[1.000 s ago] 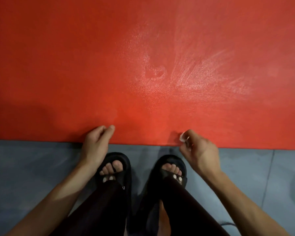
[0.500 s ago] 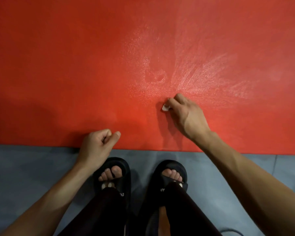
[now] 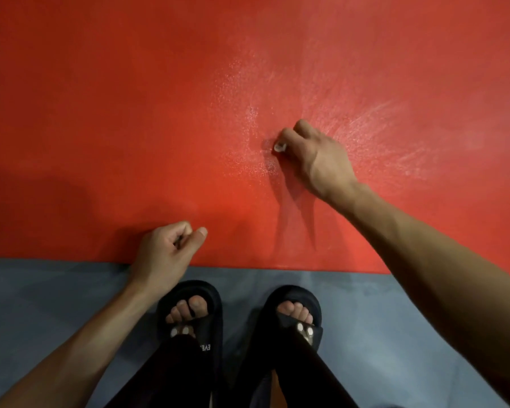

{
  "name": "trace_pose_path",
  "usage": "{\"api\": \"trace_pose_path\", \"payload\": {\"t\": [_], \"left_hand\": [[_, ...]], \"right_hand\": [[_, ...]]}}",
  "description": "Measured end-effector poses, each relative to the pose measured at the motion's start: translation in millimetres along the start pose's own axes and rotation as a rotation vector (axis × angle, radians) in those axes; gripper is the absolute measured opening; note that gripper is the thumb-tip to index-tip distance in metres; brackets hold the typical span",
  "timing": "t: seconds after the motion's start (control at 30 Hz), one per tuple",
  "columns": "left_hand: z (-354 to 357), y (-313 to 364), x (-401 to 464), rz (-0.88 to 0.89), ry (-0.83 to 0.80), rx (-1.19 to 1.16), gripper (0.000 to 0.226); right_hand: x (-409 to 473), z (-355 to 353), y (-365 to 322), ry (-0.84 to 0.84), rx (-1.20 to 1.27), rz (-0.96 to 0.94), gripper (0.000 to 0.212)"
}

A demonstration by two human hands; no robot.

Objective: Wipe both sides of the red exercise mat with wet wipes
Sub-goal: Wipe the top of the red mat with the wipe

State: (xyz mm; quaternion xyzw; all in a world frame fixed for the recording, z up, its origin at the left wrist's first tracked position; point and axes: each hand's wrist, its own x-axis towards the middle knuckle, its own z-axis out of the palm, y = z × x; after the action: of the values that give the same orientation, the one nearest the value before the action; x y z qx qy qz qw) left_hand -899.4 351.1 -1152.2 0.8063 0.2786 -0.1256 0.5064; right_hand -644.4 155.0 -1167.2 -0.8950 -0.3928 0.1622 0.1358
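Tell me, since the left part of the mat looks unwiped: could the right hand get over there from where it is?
Probably yes. The right hand, pinching the wipe, has bare red mat leftward; the left hand sits nearer the edge.

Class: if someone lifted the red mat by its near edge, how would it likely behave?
The red mat lies flat and broad, so it would probably bend, not lift stiffly. The wet sheen near the right hand may make it slippery.
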Motion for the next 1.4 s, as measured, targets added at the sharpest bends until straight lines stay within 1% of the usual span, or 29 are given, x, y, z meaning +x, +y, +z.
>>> {"api": "trace_pose_path", "payload": {"t": [0.07, 0.17, 0.2, 0.27, 0.3, 0.37, 0.43, 0.5, 0.57, 0.63, 0.67, 0.7, 0.77, 0.87, 0.93, 0.97, 1.03, 1.1, 1.17, 1.23, 1.3, 1.33, 1.4], "left_hand": [[-3.8, -3.5, -0.5, -0.012, 0.011, -0.006, 0.053], [-6.2, -9.8, 0.9, -0.026, 0.025, 0.011, 0.055], [-6.9, -10.7, 3.0, -0.026, 0.030, 0.021, 0.055], [-7.0, -8.8, 9.5, -0.018, 0.024, 0.039, 0.053], [-6.6, -5.7, 13.4, -0.006, 0.014, 0.046, 0.053], [-7.2, 0.6, 21.9, 0.031, 0.004, 0.056, 0.055], [-11.6, 7.0, 32.8, 0.084, 0.009, 0.104, 0.055], [-20.9, 10.1, 44.5, 0.129, 0.025, 0.172, 0.054], [-30.8, 11.5, 55.5, 0.158, 0.038, 0.249, 0.052], [-40.9, 13.3, 70.0, 0.181, 0.069, 0.297, 0.049], [-44.9, 14.1, 78.6, 0.184, 0.086, 0.319, 0.047], [-47.9, 15.9, 88.2, 0.190, 0.089, 0.335, 0.045], [-50.6, 24.7, 108.7, 0.223, 0.073, 0.368, 0.038], [-53.7, 40.9, 140.1, 0.387, 0.041, 0.425, 0.024], [-60.4, 45.8, 160.0, 0.483, 0.040, 0.512, 0.025], [-66.0, 46.4, 169.8, 0.496, 0.057, 0.551, 0.028], [-77.7, 44.6, 186.3, 0.474, 0.108, 0.607, 0.037], [-83.5, 41.5, 198.0, 0.431, 0.131, 0.649, 0.045], [-83.6, 40.6, 207.4, 0.417, 0.128, 0.709, 0.050], [-83.1, 39.7, 215.4, 0.420, 0.135, 0.769, 0.050], [-83.5, 38.5, 225.8, 0.384, 0.149, 0.801, 0.053], [-84.8, 37.9, 231.9, 0.362, 0.164, 0.809, 0.056], [-87.9, 36.1, 240.3, 0.331, 0.175, 0.801, 0.060]], "right_hand": [[-33.3, 2.2, -8.6, -0.062, -0.003, -0.045, 0.015], [-101.6, 1.1, -23.2, -0.191, 0.043, -0.124, 0.026], [-107.2, -0.5, -21.6, -0.215, 0.043, -0.125, 0.024], [-82.0, -2.6, -9.6, -0.173, 0.006, -0.084, 0.017], [-59.0, -3.4, -3.2, -0.118, -0.009, -0.055, 0.015], [-6.4, -10.1, 6.7, -0.035, -0.036, -0.011, 0.019], [23.4, -17.3, 11.8, 0.013, -0.041, 0.006, 0.022], [12.4, -17.5, 5.4, -0.036, -0.021, -0.008, 0.018], [-31.2, -14.4, -4.2, -0.135, 0.009, -0.053, 0.012], [-68.9, -11.9, -12.6, -0.234, 0.011, -0.094, 0.019], [-70.4, -11.7, -11.8, -0.259, 0.000, -0.103, 0.021], [-60.0, -12.3, -8.0, -0.236, -0.008, -0.095, 0.020], [-16.6, -15.9, 0.4, -0.133, -0.009, -0.017, 0.011], [47.8, -23.1, 13.6, 0.023, -0.024, 0.093, 0.019], [44.6, -22.7, 12.2, 0.009, 0.002, 0.086, 0.016], [29.6, -21.0, 9.4, -0.020, 0.017, 0.064, 0.012], [-10.9, -17.1, 1.8, -0.090, 0.050, 0.044, 0.008], [-32.3, -16.8, -2.5, -0.128, 0.090, 0.065, 0.011], [-7.8, -18.0, 2.5, -0.073, 0.099, 0.106, 0.011], [41.9, -20.4, 10.8, 0.042, 0.078, 0.144, 0.013], [87.1, -28.4, 21.3, 0.113, 0.035, 0.184, 0.017], [98.4, -29.8, 26.6, 0.123, 0.030, 0.183, 0.018], [88.6, -28.9, 27.4, 0.098, 0.049, 0.146, 0.016]]}}
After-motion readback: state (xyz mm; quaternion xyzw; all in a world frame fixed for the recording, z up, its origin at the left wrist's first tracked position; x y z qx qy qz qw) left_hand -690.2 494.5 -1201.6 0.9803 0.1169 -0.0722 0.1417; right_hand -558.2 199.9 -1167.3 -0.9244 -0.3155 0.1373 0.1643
